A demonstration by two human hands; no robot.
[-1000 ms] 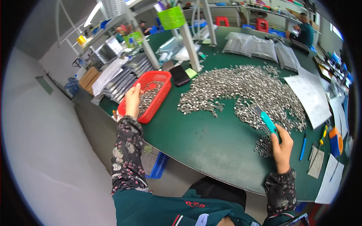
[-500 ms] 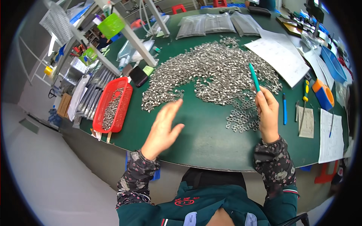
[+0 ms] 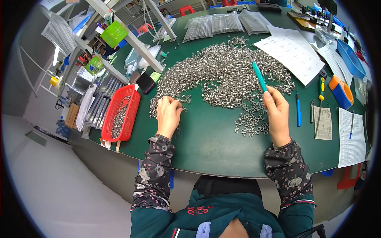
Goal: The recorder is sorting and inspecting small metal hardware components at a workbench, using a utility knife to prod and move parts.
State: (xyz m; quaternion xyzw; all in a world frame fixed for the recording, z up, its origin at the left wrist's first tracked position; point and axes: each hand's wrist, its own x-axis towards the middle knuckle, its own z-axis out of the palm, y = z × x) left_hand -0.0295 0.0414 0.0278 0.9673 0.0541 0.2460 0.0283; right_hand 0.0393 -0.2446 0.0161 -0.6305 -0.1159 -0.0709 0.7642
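Note:
A big heap of small shiny metal rings (image 3: pixel 222 73) spreads across the green table (image 3: pixel 222 150). At the heap's near left edge, my left hand (image 3: pixel 168 115) is closed with bent fingers pressed together over the rings. Whatever is between its fingertips is hidden. My right hand (image 3: pixel 278 115) grips a teal pen-shaped tool (image 3: pixel 259 77) with a thin tip, which points up and away over the heap. Just left of that hand, several loose rings (image 3: pixel 251 123) lie flat in a single layer.
On the left stands a red plastic basket (image 3: pixel 136 101) with metal pieces inside. A dark phone-like object (image 3: pixel 146 82) lies behind it. To the right are a blue pen (image 3: pixel 298 111), a yellow-handled screwdriver (image 3: pixel 321 89), an orange-and-blue tape dispenser (image 3: pixel 342 93) and paper sheets (image 3: pixel 293 59). Clear bags (image 3: pixel 214 24) lie at the back.
My left hand has moved from above the table to the heap's left edge, and its spread fingers have closed. My right hand, with the teal tool, has shifted only slightly.

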